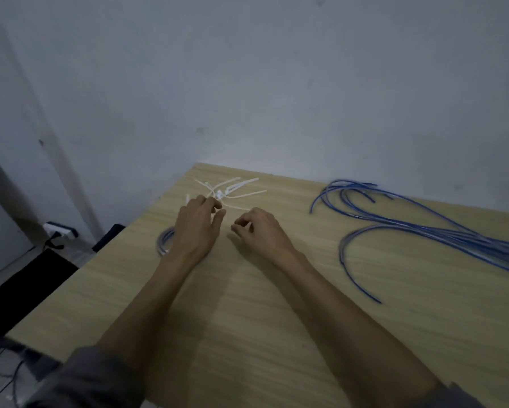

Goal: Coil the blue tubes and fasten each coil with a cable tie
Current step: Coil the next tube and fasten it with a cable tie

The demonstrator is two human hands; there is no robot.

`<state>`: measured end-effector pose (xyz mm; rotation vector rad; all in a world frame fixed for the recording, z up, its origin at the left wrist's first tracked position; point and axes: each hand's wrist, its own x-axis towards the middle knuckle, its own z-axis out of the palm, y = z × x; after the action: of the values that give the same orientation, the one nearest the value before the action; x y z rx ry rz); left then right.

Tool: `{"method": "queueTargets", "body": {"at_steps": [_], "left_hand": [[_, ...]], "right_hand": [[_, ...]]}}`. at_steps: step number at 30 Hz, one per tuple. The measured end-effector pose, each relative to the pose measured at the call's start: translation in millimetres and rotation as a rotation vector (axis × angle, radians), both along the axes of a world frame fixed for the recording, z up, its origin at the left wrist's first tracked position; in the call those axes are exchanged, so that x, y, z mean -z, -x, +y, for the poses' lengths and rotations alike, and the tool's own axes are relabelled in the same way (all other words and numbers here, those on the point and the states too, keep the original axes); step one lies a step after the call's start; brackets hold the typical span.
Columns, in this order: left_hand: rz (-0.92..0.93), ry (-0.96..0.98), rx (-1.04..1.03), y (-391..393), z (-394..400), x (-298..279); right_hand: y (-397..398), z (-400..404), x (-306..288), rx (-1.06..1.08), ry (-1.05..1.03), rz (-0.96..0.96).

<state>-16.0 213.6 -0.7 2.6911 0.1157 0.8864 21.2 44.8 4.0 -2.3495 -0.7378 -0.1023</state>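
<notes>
The cable ties lie just beyond the left hand, whose fingertips reach them, grip unclear. The right hand, loosely curled and empty, sits slightly farther back.

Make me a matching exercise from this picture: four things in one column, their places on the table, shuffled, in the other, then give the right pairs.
Things:
1. cable ties
2. loose blue tubes
3. coiled tube
4. right hand

Places:
A. partly under the left hand
B. right side of the table
C. far edge, near the wall
D. middle of the table, fingers curled

Pairs: 1-C, 2-B, 3-A, 4-D
</notes>
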Motion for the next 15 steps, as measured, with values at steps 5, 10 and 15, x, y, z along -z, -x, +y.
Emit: {"method": "queueTargets", "body": {"at_steps": [5, 10, 15], "left_hand": [[0.143, -0.027, 0.295, -19.4, -66.0, -6.3], [0.234, -0.017, 0.519, -19.6, -140.5, -1.3], [0.377, -0.07, 0.656, -20.8, -197.6, -3.9]], "right_hand": [[6.5, -99.5, -9.6, 0.146, 0.089, -0.083], [56.5, -185.2, -8.2, 0.36, 0.252, -0.135], [92.0, -220.9, -3.0, 0.388, 0.351, -0.059]]}}
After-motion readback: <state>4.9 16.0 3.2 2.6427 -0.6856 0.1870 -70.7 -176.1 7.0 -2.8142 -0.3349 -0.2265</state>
